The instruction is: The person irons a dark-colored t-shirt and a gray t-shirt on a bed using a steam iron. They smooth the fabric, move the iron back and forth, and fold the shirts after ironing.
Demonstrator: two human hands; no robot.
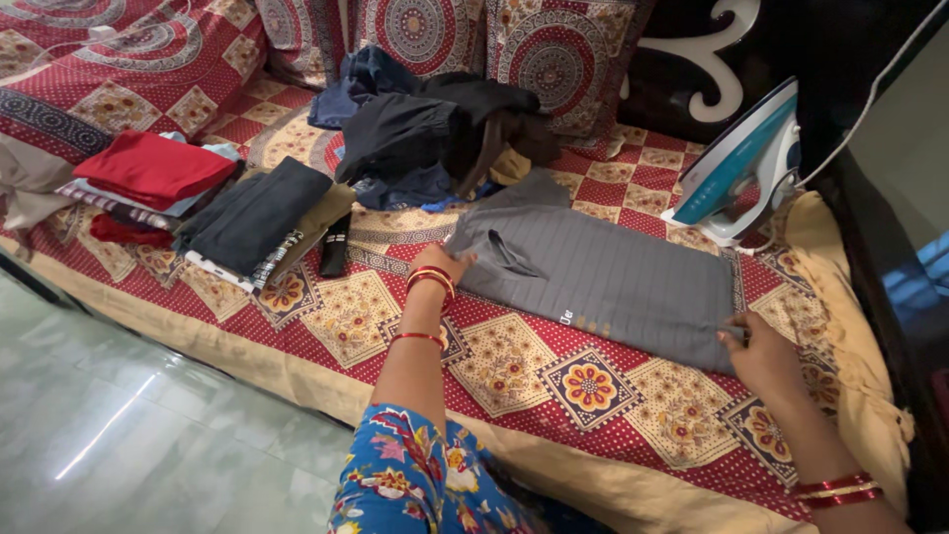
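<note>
While both arms reach forward | left hand (440,263) pinches shirt (603,272) collar edge; right hand (763,351) grips its hem; iron (741,163) upright beyond

— What lies under the fingers (733,334) of the right hand?
— A grey shirt (603,272), matt cloth with fine ribbed lines.
— And beneath it?
— A printed cotton-looking bedspread (514,371), matt, woven.
— Beyond the fingers?
— An iron (741,168) in smooth glossy plastic.
— The floor (148,425)?
— Polished, shiny tile behind the left fingers (450,259).
</note>
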